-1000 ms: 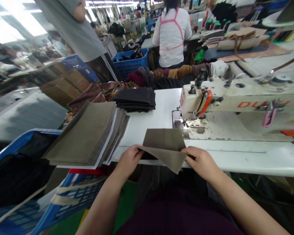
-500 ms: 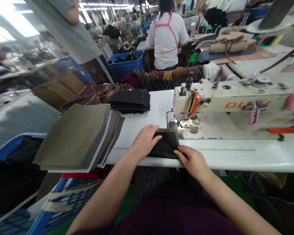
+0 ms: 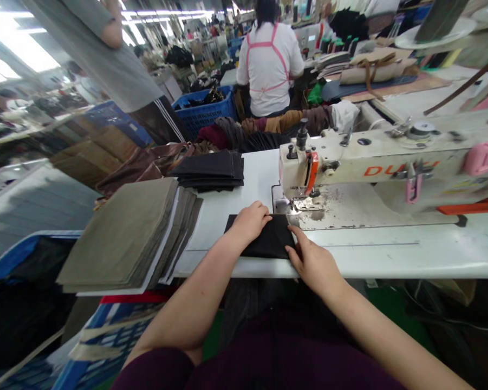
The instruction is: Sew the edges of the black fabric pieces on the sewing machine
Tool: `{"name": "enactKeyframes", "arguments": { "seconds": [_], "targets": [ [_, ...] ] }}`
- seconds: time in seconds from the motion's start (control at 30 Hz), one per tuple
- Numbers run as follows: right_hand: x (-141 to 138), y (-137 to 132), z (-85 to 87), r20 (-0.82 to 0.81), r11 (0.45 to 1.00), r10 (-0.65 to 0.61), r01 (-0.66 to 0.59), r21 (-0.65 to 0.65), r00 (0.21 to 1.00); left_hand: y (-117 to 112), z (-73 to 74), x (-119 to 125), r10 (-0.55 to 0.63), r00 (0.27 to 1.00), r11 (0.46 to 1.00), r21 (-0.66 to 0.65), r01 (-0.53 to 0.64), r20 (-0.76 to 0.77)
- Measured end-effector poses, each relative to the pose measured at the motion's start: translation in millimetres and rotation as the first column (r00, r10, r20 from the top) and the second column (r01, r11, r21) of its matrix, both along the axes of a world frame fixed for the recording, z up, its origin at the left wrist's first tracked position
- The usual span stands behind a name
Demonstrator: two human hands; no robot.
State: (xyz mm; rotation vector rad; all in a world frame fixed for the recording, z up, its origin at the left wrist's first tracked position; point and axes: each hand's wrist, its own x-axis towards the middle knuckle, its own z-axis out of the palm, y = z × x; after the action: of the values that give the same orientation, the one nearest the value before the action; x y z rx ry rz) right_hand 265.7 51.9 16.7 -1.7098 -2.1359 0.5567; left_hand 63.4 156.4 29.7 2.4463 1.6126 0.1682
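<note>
Head view: I see two bare hands over the near side of a white table (image 3: 361, 254)
Black piece (image 3: 270, 241): lying on the table between the hands, just in front of the sewing machine (image 3: 341, 170) at its needle end
Left hand (image 3: 252, 221): laid over the black piece, fingertips and thumb close together by its far edge; whether they pinch or only press, I cannot tell
Right hand (image 3: 314, 262): at the right edge of the black piece, forefinger and thumb touching it, slightly apart; I cannot tell whether it grips there
Olive stack (image 3: 124, 227): on the left, well clear of the black piece, layers fanned along its right side
Dark stack (image 3: 211, 168): beyond the left hand, near the olive stack
Co-worker (image 3: 270, 65): back turned, white top with pink straps, past the table
</note>
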Motion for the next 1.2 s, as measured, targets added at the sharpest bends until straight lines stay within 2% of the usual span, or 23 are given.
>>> {"name": "enactKeyframes", "arguments": {
  "seconds": [0.33, 0.73, 0.83, 0.9, 1.0, 1.07, 1.2],
  "targets": [
    [-1.7, 7.8, -1.9, 0.027, 1.000, 0.009, -0.009, -0.008, 1.000, 2.9, -10.3, 4.6, 0.025, 0.996, 0.998, 0.056, -0.020, -0.084],
    [-3.6, 10.9, 0.7, 0.054, 0.999, 0.002, 0.001, -0.051, 0.999, 2.2, -8.9, 8.2, 0.046, 0.988, 0.997, 0.062, -0.037, -0.148],
    [-4.0, 11.7, 0.9, 0.055, 0.998, 0.001, 0.003, -0.058, 0.998, -0.8, -6.2, 10.3, 0.054, 0.991, 0.994, 0.105, -0.041, -0.125],
    [-4.0, 12.3, 1.4, 0.055, 0.998, 0.000, 0.004, -0.066, 0.998, -6.1, -5.4, 11.6, 0.008, 0.999, 0.985, 0.172, 0.001, -0.053],
    [-3.9, 13.3, 2.6, 0.062, 0.997, -0.006, 0.011, -0.079, 0.998, -21.4, -8.7, 13.8, -0.204, 0.977, 0.957, 0.219, 0.188, 0.053],
    [-3.7, 13.3, 3.4, 0.065, 0.996, -0.007, 0.012, -0.084, 0.998, -35.3, -13.3, 15.6, -0.295, 0.953, 0.940, 0.202, 0.277, 0.064],
    [-3.2, 8.7, 4.1, 0.087, 0.998, -0.010, 0.015, -0.063, 0.996, -57.7, -22.9, 18.9, -0.270, 0.962, 0.941, 0.204, 0.271, -0.032]
  ]
}}
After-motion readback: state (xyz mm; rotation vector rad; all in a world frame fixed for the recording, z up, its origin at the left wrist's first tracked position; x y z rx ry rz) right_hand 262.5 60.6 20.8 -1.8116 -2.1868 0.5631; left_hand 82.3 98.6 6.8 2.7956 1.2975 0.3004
